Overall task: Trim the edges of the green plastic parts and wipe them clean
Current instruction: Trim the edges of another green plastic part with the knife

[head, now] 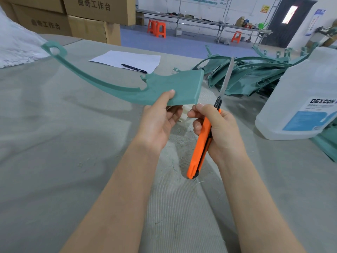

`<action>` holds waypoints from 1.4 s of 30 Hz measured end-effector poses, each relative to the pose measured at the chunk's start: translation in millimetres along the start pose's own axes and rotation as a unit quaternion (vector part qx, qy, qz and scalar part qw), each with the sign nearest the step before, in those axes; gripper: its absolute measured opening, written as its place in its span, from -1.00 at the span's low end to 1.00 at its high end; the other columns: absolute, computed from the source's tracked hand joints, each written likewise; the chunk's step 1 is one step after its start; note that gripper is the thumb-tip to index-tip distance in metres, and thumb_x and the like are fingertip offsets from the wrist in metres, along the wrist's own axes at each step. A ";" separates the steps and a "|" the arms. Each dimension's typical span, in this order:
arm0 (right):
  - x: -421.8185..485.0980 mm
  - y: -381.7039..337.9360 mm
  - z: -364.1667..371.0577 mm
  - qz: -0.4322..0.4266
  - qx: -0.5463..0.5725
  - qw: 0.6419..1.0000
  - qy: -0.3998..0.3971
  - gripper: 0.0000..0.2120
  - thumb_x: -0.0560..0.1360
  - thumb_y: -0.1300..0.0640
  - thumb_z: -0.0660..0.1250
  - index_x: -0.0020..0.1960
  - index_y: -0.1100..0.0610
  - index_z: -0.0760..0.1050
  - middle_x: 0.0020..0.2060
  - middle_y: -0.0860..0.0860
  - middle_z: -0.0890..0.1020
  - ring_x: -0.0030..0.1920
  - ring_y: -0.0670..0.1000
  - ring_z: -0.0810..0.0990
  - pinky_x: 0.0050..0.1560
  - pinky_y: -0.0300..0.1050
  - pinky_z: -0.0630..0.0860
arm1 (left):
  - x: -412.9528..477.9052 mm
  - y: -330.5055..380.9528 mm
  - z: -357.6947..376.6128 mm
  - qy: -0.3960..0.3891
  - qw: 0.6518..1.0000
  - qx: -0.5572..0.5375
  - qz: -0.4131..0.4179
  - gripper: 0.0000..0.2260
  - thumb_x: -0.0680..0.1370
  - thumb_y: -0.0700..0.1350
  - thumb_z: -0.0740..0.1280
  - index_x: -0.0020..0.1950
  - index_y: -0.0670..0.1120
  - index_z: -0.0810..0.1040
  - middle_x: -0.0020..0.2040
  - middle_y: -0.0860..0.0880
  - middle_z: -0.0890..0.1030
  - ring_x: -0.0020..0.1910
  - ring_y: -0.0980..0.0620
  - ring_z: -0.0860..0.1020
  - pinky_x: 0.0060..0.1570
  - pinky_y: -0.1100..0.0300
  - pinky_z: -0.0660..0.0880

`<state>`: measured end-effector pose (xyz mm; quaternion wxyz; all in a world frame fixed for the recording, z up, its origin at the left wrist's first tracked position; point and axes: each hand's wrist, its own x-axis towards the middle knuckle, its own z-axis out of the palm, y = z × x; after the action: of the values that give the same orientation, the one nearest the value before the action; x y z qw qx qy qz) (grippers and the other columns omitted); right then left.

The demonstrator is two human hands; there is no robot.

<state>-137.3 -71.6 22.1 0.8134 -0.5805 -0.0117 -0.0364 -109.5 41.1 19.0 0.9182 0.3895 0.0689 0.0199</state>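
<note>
Green part and knife held above the tabletop (54, 143)

The green plastic part (175, 88) is pinched by the left hand (160, 117); the orange utility knife (204, 141) is gripped by the right hand (217, 128), blade raised.

A pale scrap (184, 114) sits mostly hidden behind the left hand (160, 121) and right hand (217, 128) — what it is cannot be told. The jug (295, 99) runs off the right edge, cutting its label (310, 115) mid-word; the small print is unreadable — so are the wall posters (204, 0). The boxes (98, 15) are cropped at the top.
</note>
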 end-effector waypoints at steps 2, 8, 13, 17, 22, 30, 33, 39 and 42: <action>0.0 0.0 0.2 0.002 0.005 1.000 -0.003 -0.80 0.54 0.28 0.30 -0.26 0.18 0.54 -0.38 0.05 0.66 -0.57 -0.10 0.40 -0.52 -0.32 0.37 | 0.0 -0.2 -0.1 0.005 1.000 -0.001 0.000 -0.69 0.58 -0.20 0.29 0.31 -0.21 0.47 0.01 -0.11 0.58 -0.28 0.10 0.55 -0.32 0.33 0.52; 1.3 -0.1 0.1 0.008 0.009 1.000 -0.015 -0.82 0.55 0.23 0.30 -0.23 0.20 0.55 -0.36 0.06 0.67 -0.55 -0.09 0.41 -0.50 -0.32 0.38 | 0.4 -0.1 -0.2 0.009 1.000 0.003 0.005 -0.63 0.58 -0.20 0.28 0.37 -0.26 0.42 0.05 -0.15 0.57 -0.21 0.05 0.54 -0.28 0.31 0.52; -0.3 -1.2 0.8 0.002 -0.007 1.000 -0.004 -0.83 0.54 0.27 0.29 -0.22 0.20 0.53 -0.40 0.02 0.64 -0.56 -0.11 0.41 -0.49 -0.33 0.37 | 1.4 -1.2 0.3 0.012 1.000 0.005 0.010 -0.67 0.58 -0.20 0.30 0.34 -0.22 0.46 0.03 -0.11 0.58 -0.24 0.08 0.55 -0.28 0.32 0.54; -1.7 -2.7 1.8 -0.008 -0.008 1.000 -0.008 -0.81 0.54 0.30 0.27 -0.25 0.20 0.48 -0.43 0.01 0.61 -0.55 -0.11 0.40 -0.49 -0.32 0.36 | 2.5 -1.4 -0.1 0.014 1.000 0.004 0.023 -0.77 0.57 -0.22 0.30 0.23 -0.14 0.49 0.01 -0.09 0.59 -0.25 0.09 0.56 -0.29 0.31 0.55; -0.6 -4.1 -1.6 -0.031 -0.017 0.999 0.010 -0.77 0.54 0.28 0.28 -0.30 0.17 0.45 -0.44 -0.02 0.59 -0.53 -0.10 0.41 -0.48 -0.31 0.35 | 3.8 -3.0 -1.1 0.020 0.999 0.022 0.044 -0.82 0.57 -0.24 0.31 0.16 -0.10 0.50 -0.04 -0.05 0.61 -0.20 0.08 0.58 -0.28 0.30 0.55; 8.4 -4.3 -22.8 -0.076 -0.177 0.973 0.124 -0.83 0.49 0.36 0.28 -0.04 0.11 0.42 -0.26 -0.03 0.61 -0.50 -0.10 0.55 -0.42 -0.28 0.48 | 2.7 -6.1 -1.9 0.057 0.977 0.152 0.138 -0.82 0.53 -0.28 0.30 -0.10 0.01 0.53 -0.15 0.07 0.65 -0.17 0.08 0.61 -0.06 0.08 0.60; 11.2 -3.8 -30.6 -0.054 -0.200 0.970 0.131 -0.78 0.48 0.37 0.28 0.05 0.13 0.43 -0.10 0.06 0.66 -0.39 -0.10 0.62 -0.28 -0.27 0.58 | 1.3 -5.2 -0.6 0.063 0.972 0.163 0.160 -0.83 0.52 -0.30 0.28 -0.08 -0.02 0.52 -0.14 0.05 0.64 -0.13 0.05 0.61 0.04 -0.03 0.58; 11.0 -13.7 -30.1 0.005 0.099 0.991 0.085 -0.95 0.53 0.30 0.29 -0.07 0.18 0.48 -0.36 0.04 0.68 -0.16 0.00 0.71 -0.12 -0.19 0.61 | 3.6 2.6 -1.6 -0.016 0.998 -0.055 0.013 -0.93 0.56 -0.18 0.30 -0.05 -0.01 0.51 -0.16 0.03 0.63 -0.12 0.07 0.60 -0.07 0.15 0.55; 3.5 -17.3 -26.2 0.065 0.366 0.927 -0.046 -0.82 0.45 0.21 0.29 0.02 0.26 0.49 -0.18 0.15 0.71 -0.22 0.01 0.71 -0.24 -0.17 0.65 | 1.7 -1.2 -0.8 -0.127 0.983 -0.088 -0.097 -0.86 0.50 -0.06 0.29 0.04 0.00 0.49 -0.12 0.05 0.59 0.10 -0.02 0.53 0.09 -0.09 0.38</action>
<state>-135.7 -102.1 30.1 0.9686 -0.2424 -0.0239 0.0505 -108.0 41.0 17.4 0.9478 0.2979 -0.0133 -0.1131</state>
